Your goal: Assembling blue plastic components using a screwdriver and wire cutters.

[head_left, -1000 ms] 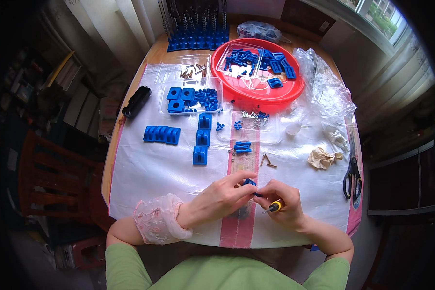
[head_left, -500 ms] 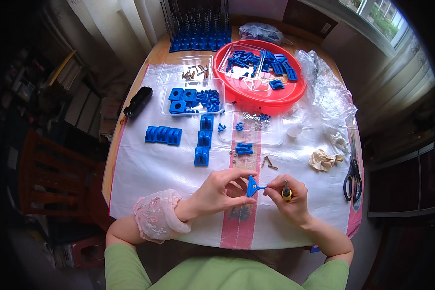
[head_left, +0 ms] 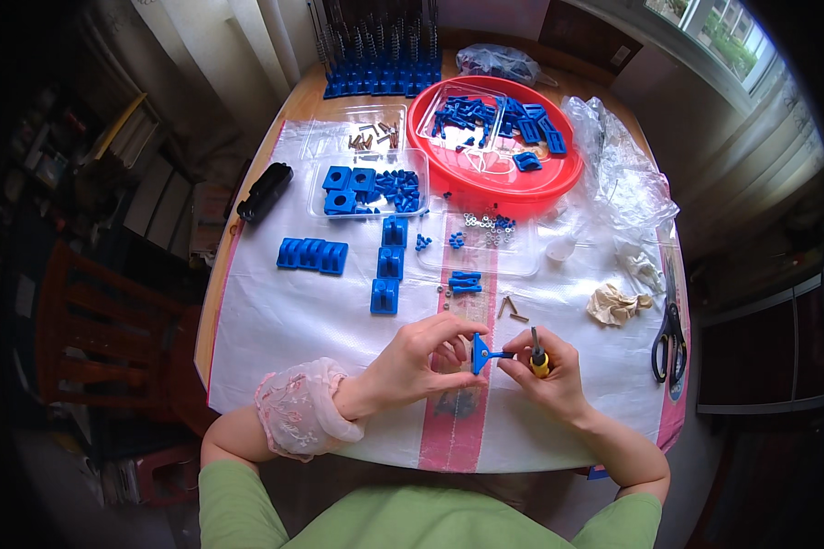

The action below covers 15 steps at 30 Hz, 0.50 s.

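Note:
Near the front of the table, my left hand [head_left: 423, 359] pinches the base of a blue plastic bracket [head_left: 479, 354] between thumb and fingertips. A thin blue stem juts from the bracket toward the right. My right hand [head_left: 551, 373] pinches the end of that stem, and a small yellow-handled screwdriver [head_left: 539, 365] is tucked in the same hand, its shaft pointing away from me. Just beyond the hands lie several blue stems [head_left: 465, 282] and some loose brass-coloured screws [head_left: 518, 317]. Blue blocks [head_left: 384, 296] stand in a column to the left of these.
Farther back are a clear tray [head_left: 318, 209] of blue parts, a box of screws [head_left: 366, 139] and a red basin [head_left: 485, 197]. Spring-topped blue pieces [head_left: 375, 82] fill the far left. Scissors [head_left: 670, 343], crumpled paper [head_left: 617, 305] and plastic bags [head_left: 618, 165] lie right; a black case [head_left: 265, 192] lies left.
The bracket has turned slightly between my hands, and the screwdriver in my right hand has tilted a little. Both hands keep their grip; the whole view has shifted very slightly.

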Tool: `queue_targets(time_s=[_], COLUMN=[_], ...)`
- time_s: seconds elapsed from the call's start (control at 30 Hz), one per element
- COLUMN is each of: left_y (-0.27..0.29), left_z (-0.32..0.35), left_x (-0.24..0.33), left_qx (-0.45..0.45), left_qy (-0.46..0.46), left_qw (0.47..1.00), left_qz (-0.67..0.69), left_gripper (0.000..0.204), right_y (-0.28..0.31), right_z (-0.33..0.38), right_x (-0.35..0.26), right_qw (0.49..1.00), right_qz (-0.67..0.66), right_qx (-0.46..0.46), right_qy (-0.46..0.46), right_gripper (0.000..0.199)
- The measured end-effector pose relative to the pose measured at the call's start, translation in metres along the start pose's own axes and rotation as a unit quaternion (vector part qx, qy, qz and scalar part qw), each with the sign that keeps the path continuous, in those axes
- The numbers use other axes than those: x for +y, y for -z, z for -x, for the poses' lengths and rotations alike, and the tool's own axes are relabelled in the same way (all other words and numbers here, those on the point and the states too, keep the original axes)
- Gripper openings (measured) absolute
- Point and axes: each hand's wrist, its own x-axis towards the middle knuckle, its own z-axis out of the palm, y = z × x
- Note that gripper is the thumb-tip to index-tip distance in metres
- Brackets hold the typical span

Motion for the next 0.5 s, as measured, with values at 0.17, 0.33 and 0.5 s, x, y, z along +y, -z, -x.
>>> queue_targets(time_s=[0.17, 0.33, 0.5], left_y=[0.0011, -0.0025, 0.0060], left_z=[-0.0006, 0.0012, -0.0015], left_x=[0.0016, -0.0043, -0.0003], left_qx=[-0.011, -0.028, -0.092], left_qy=[0.011, 0.049, 0.165], left_qw=[1.000, 0.993, 0.948], left_qz=[0.009, 0.105, 0.258], left_gripper=[0.060, 0.063, 0.058], right_y=[-0.0003, -0.0003, -0.0011], right_z=[0.0003, 0.0016, -0.0002], right_x=[-0.0015, -0.0004, -0.0025], right_qw=[1.000, 1.000, 0.996], right_qz=[-0.004, -0.002, 0.010], right_qx=[-0.002, 0.004, 0.007], right_qy=[-0.010, 0.008, 0.088], right_gripper=[0.015, 0.014, 0.013])
